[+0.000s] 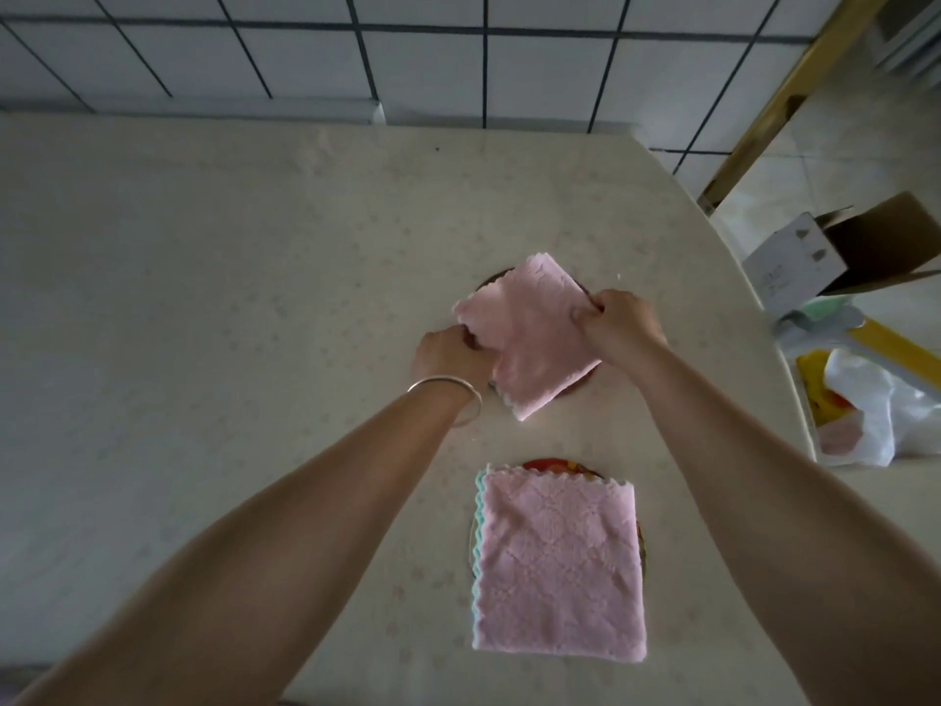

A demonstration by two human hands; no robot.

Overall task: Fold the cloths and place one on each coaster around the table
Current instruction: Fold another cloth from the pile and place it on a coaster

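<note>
Nearest the person, a folded pink cloth (559, 568) lies flat over a coaster (552, 464), whose coloured rim shows only at its far edge; a teal layer peeks out along the cloth's left side. Beyond it, the second pink cloth (529, 338) sits askew on a dark coaster (580, 387). The left hand (450, 356) pinches its left edge and the right hand (618, 323) pinches its right corner, fingers curled into the fabric. The cloth looks light, soft and limp, so it will likely sag unless held at two edges or corners; the scalloped hems offer the easiest grip. The bench (203, 298) has wide open room to the left and far side. Its right edge is close, with a cardboard box (835, 252) and plastic bag (876, 415) just past it.
</note>
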